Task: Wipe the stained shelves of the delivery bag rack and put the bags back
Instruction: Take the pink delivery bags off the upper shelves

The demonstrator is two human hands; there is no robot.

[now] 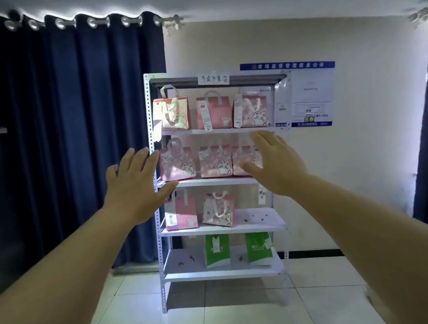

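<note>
Rack (224, 272) shelves by the wall carry stains (262, 219) on the two lowest, so with left hand (136, 186) and right hand (277, 165) empty, fingers (138, 162) spread, we should clear those bags (219, 211) first.

The left grip (135, 184) and right grip (277, 165) are bare, as are both forearms (56, 268).
</note>
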